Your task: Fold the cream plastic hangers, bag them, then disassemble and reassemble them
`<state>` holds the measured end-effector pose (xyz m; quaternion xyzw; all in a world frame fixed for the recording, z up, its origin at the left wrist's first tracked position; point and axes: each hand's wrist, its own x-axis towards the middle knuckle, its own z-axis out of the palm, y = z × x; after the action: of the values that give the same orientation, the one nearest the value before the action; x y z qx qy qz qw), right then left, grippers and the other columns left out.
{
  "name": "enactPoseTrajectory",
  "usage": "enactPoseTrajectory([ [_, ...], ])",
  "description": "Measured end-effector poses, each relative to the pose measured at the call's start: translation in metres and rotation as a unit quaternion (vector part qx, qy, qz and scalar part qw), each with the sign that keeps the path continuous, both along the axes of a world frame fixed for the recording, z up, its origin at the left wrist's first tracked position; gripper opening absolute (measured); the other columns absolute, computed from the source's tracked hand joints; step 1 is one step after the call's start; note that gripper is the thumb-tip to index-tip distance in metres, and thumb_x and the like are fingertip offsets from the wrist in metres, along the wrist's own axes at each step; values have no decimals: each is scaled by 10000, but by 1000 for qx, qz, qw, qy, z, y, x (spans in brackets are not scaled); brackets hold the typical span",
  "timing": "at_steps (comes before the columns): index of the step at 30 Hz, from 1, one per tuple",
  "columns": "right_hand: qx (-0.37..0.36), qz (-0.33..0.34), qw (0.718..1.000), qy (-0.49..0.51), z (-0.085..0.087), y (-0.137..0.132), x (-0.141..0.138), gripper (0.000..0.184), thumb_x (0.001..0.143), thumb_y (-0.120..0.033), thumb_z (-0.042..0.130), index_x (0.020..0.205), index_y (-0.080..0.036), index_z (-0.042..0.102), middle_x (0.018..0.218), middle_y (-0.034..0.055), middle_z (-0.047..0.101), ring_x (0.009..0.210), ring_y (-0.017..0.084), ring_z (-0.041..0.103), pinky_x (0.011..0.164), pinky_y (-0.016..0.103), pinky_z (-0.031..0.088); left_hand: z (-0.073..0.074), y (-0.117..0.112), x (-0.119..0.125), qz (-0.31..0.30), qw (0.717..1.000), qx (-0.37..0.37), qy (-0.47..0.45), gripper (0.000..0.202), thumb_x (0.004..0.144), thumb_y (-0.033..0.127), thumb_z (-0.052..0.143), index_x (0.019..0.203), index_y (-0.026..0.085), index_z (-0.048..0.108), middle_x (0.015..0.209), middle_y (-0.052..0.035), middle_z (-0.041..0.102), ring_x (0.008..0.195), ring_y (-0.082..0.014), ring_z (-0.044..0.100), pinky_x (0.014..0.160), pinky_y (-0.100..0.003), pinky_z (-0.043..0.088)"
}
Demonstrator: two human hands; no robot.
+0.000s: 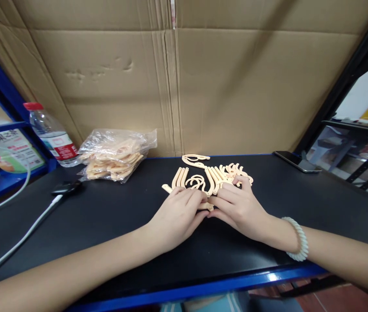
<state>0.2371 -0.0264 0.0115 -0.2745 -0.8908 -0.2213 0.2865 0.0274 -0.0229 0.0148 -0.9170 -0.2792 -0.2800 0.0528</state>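
Several peach-coloured plastic hook pieces lie in a loose pile on the black table top. My left hand and my right hand meet at the near edge of the pile, fingers curled together. Both pinch one small peach plastic piece between the fingertips; most of it is hidden under the fingers. My right wrist wears a pale bead bracelet.
A clear plastic bag of more peach pieces lies at the back left beside a water bottle. A white cable with a black plug crosses the left side. A phone lies at the back right. Cardboard walls the back.
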Motion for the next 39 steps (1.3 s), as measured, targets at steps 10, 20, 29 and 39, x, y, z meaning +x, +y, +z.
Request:
enactPoseTrajectory([
  [10,-128,36,990,46,1,-2,0,322,963,-397,503,765,-174,623,697,0,581,742,156,508,815,355,262,9,0,-1,4,994,-32,103,188,982,234,435,807,189,487,721,-7,624,637,-182,604,613,-290,457],
  [20,-256,56,956,130,8,2,0,284,919,-390,585,732,-187,653,608,-29,537,625,125,469,692,314,291,20,10,-8,-63,980,114,151,280,1010,180,348,821,172,554,728,-21,639,654,-164,577,663,-298,413],
  [29,-221,3,951,215,8,28,15,212,925,-306,565,766,-202,659,732,2,619,736,159,541,743,333,334,38,62,-53,26,973,60,222,219,1005,263,378,899,156,537,748,-46,619,672,-196,550,764,-350,419],
  [39,-208,-8,956,207,0,38,18,179,920,-312,564,822,-219,680,908,31,617,864,183,543,791,352,390,34,65,-59,9,953,17,302,331,741,-77,492,873,201,616,1003,-62,618,934,-226,560,817,-335,413],
])
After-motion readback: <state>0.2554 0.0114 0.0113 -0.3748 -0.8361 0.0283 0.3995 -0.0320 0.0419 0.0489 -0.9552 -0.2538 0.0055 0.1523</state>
